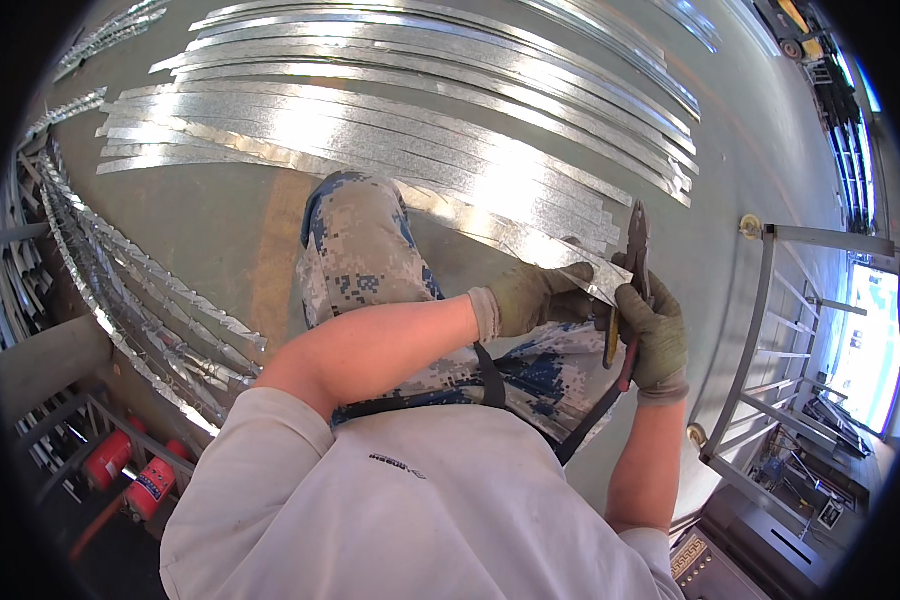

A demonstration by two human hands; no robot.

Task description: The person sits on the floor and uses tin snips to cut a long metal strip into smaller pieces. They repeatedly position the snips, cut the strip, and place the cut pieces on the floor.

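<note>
My left hand [529, 300], in an olive work glove, pinches the near right end of a long, thin galvanized sheet-metal strip [450, 208]. The strip runs up and left past my knee, its surface marked by slanting folds or cuts. In my right hand [658, 334], also gloved, is a pair of pliers [639, 234] with the jaws pointing away from me. One handle is yellow, the other red. The strip's end lies close beside the pliers, between both hands. Whether the jaws touch it I cannot tell. Gloves hide some fingers and part of the handles.
Flat metal strips [360, 124] lie in rows on the floor ahead. Jagged-edged strips [142, 262] are heaped at left, above red fire extinguishers [150, 487]. A wheeled metal frame [754, 330] stands at right. My bent knee [356, 240] is beside the held strip.
</note>
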